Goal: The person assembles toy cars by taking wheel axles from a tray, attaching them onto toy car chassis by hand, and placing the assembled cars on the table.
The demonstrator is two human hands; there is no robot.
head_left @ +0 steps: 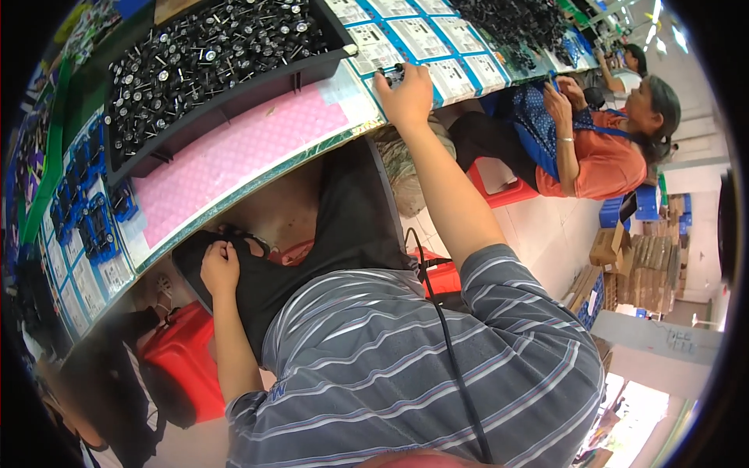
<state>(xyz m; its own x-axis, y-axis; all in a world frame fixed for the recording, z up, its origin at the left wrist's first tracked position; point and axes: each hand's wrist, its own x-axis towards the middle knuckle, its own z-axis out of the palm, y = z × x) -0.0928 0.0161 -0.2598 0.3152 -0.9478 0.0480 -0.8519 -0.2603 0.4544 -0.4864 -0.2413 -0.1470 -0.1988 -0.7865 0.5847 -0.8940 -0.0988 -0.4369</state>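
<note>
My right hand (407, 95) is at the table's front edge, its thumb and fingers closed round a small black part (392, 75), mostly covered by the fingers. Beneath it lie white printed sheets with blue borders (421, 39). My left hand (221, 267) rests over my thigh, below the table edge, with its fingers curled in; whatever they may hold is hidden. Ahead of me a black tray (226, 117) is heaped with black wheel-and-axle pieces (204, 56) with silvery hubs. Several blue toy car bodies (95, 226) stand at the table's left.
Pink padded sheeting (242, 160) covers the table before the tray. A pile of black parts (519, 27) lies at the far right. A co-worker in orange (608, 160) sits on the right; another person in dark clothing (101, 374) is at lower left, near a red stool (183, 363).
</note>
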